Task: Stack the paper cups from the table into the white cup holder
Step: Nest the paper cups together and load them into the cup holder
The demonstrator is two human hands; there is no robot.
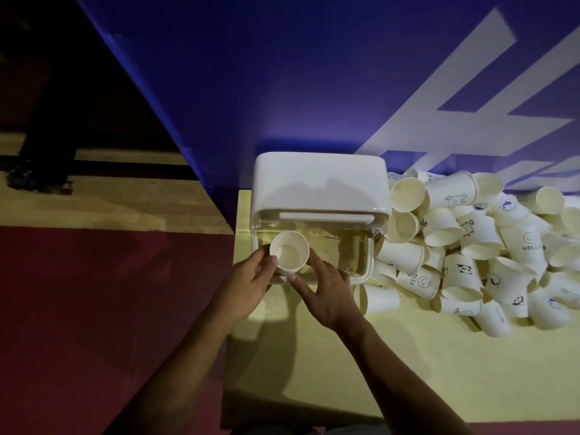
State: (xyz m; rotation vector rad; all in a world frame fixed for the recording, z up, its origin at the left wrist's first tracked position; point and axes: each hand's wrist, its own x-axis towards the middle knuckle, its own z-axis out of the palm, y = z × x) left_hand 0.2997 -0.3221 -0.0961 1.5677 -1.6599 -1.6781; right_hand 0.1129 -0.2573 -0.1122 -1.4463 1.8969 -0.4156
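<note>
The white cup holder (320,180) stands on the yellow table (408,372), its lid raised at the back and its clear tray (361,252) open toward me. One white paper cup (289,253) stands upright, mouth up, at the tray's left front corner. My left hand (251,279) grips that cup from the left. My right hand (326,288) rests beside it on the right with fingers spread, fingertips touching the cup's base area. A large heap of several loose paper cups (470,246) lies to the right of the holder.
A blue wall panel (282,89) with white lettering rises right behind the holder and heap. The table's left edge runs just left of the holder, with red floor (94,309) and wooden boards (110,202) beyond it. Bare yellow tabletop lies in front of the heap.
</note>
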